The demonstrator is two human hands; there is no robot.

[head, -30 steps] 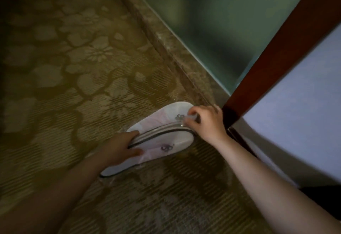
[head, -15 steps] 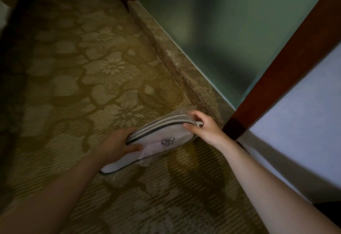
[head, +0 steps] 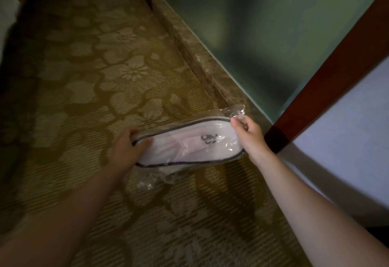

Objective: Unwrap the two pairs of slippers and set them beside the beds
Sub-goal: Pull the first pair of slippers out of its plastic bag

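Note:
A pair of white slippers (head: 185, 144) with dark trim and a small dark logo is held flat above the carpet, still inside a clear plastic wrap (head: 235, 110). My left hand (head: 126, 148) grips the heel end of the pack. My right hand (head: 246, 134) pinches the loose plastic at the toe end. More crumpled plastic hangs below the pack. Only this one pair shows.
A patterned olive carpet (head: 105, 77) covers the floor. A stone skirting (head: 202, 56) runs along a green wall. A dark red wooden post (head: 328, 70) and a white panel (head: 347, 129) stand at the right. White bedding (head: 8, 14) shows at the far left.
The wrapped pair has come up off the carpet and turned flat, logo side facing me. My right hand shifted from the slipper toe to the loose plastic end.

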